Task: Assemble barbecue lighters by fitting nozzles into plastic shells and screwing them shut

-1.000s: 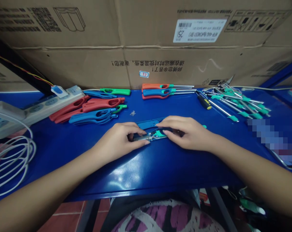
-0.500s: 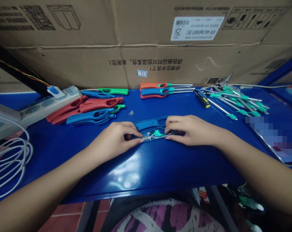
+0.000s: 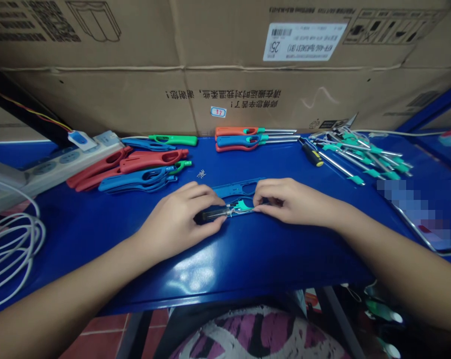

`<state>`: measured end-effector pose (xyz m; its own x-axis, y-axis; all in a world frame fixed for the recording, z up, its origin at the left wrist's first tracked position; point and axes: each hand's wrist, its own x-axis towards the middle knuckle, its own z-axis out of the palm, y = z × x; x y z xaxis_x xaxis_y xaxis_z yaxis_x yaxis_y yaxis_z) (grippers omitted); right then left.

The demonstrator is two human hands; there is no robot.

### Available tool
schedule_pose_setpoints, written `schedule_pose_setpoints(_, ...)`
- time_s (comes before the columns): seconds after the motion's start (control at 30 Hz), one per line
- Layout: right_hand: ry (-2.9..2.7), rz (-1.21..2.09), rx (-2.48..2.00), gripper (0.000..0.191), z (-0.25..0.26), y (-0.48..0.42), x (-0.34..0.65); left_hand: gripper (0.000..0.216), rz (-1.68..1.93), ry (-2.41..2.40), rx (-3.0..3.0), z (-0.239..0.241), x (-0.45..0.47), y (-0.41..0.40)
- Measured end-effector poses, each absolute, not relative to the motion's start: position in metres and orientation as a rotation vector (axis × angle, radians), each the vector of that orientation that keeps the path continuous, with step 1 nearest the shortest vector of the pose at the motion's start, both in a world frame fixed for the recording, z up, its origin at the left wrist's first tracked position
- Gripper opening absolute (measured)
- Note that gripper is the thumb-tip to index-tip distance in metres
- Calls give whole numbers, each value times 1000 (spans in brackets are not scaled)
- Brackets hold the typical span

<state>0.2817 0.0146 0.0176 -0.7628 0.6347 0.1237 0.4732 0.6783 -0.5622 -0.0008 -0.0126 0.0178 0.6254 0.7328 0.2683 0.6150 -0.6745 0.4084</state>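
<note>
1 left hand (image 3: 186,212): thumb and fingertips clamped around 1 dark tube (image 3: 215,214). 1 right hand (image 3: 285,199): fingertips together beside 1 green piece (image 3: 243,205); what they pinch, we cannot tell. 1 front blue shell (image 3: 243,213): on the tabletop (image 3: 277,259), under these parts, between our 2 hands. 1 rear blue shell (image 3: 234,189): just behind. Handling: we would best steady the tube lightly and keep the thin wires (image 3: 234,211) inside the rim. Front table edge (image 3: 173,303): well apart from both hands, room on our side. Rearward limit: loose screws (image 3: 202,173); leftward, stacked handles (image 3: 135,180).
</note>
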Motion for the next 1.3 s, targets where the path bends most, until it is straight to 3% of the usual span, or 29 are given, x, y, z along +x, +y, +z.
schedule_pose_setpoints(0.23, -2588, 701, -907, 9, 17, 13, 280, 37, 448, 893, 2714, 5, 9, -19)
schedule_pose_setpoints(0.87, -2614, 564, -901, 11, 16, 10, 277, 40, 455, 863, 2737, -5, 7, -16)
schedule_pose_setpoints(1.03, -2554, 259, -1054, 22, 9, 20, 284, 33, 601, 872, 2694, -4, 4, -16)
schedule_pose_setpoints(1.17, -2571, 177, -1074, 11, 5, 29, 291, 27, 648, 929, 2653, 2, 2, -14)
schedule_pose_setpoints(1.3, -2341, 399, -1055, 5, 10, 26, 286, 33, 806, 994, 2690, 9, -1, -6)
